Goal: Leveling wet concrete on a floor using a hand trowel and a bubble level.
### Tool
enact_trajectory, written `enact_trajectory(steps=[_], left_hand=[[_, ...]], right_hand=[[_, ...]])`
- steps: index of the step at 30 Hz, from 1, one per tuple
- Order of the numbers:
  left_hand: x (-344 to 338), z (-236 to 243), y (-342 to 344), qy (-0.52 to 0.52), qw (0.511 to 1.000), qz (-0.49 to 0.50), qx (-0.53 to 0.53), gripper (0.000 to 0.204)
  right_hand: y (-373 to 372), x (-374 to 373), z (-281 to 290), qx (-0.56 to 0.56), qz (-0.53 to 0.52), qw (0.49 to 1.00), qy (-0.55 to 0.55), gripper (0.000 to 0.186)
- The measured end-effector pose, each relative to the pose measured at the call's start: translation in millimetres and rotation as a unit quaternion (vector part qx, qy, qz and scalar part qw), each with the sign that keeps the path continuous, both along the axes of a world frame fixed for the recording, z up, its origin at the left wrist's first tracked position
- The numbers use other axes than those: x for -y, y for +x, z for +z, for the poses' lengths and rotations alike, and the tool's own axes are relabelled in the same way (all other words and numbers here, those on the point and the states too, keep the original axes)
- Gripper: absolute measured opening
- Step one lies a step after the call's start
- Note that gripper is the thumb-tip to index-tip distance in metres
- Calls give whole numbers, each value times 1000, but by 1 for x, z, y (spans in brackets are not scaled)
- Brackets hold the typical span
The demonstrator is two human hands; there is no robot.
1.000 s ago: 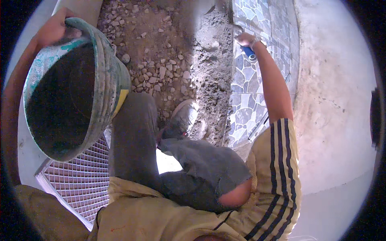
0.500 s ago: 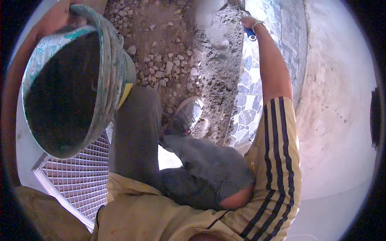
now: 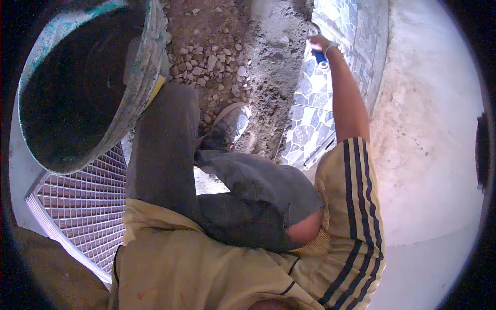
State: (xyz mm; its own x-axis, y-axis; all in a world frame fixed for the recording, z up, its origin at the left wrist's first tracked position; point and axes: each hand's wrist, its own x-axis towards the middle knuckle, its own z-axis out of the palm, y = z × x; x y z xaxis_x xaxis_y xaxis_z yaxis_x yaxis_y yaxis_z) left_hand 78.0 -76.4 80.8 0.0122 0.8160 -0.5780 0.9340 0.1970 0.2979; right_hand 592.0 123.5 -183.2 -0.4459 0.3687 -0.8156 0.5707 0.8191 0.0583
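My right hand [image 3: 321,43] is closed round the blue handle of a trowel [image 3: 320,59], at the far edge of the stone-patterned tiles. Its blade is hard to make out against the grey mortar strip [image 3: 276,77] beside the tiles. At the upper left a large green bucket [image 3: 150,67], smeared with mortar, is tipped so its dark mouth faces me. Its far rim runs out of the picture. My left hand is out of view; only the left sleeve [image 3: 57,268] shows, at the lower left.
Loose stones [image 3: 212,62] lie on brown soil left of the mortar. My shoe [image 3: 230,124] rests between stones and mortar. A white metal grille [image 3: 85,206] leans under the bucket. Patterned tiles [image 3: 310,124] run along the right, beside a pale stained wall [image 3: 429,129].
The bucket has shifted up and left in the picture, and my left hand on its rim has gone out of view. My right hand with the trowel sits slightly lower in view.
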Motion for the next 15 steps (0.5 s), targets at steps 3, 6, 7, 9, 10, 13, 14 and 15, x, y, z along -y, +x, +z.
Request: enact_trajectory(steps=[3, 6, 7, 9, 10, 13, 14, 15], left_hand=[[-20, -12, 7, 68, 995, -7, 79, 29], [-26, 11, 39, 113, 991, -12, 71, 30], [-21, 22, 44, 123, 992, 9, 27, 31], [-11, 24, 31, 80, 996, 12, -21, 31], [-6, 21, 29, 70, 997, 3, -30, 31], [-6, 5, 16, 34, 999, 13, -25, 28], [-6, 8, 19, 45, 999, 6, -23, 28], [-17, -12, 37, 101, 994, -41, -6, 28]], right_hand=[[166, 8, 42, -479, -58, 876, -9, 33], [248, 12, 83, -184, -108, 976, -36, 29], [263, 20, 95, -203, 13, 979, -22, 29], [186, 36, 75, -143, -286, 943, -95, 23], [148, 41, 78, -109, -109, 988, -25, 22], [65, 17, 86, -70, -155, 985, 14, 25], [64, -1, 85, -70, -161, 984, 25, 25], [88, -19, 86, -57, -208, 974, 67, 24]])
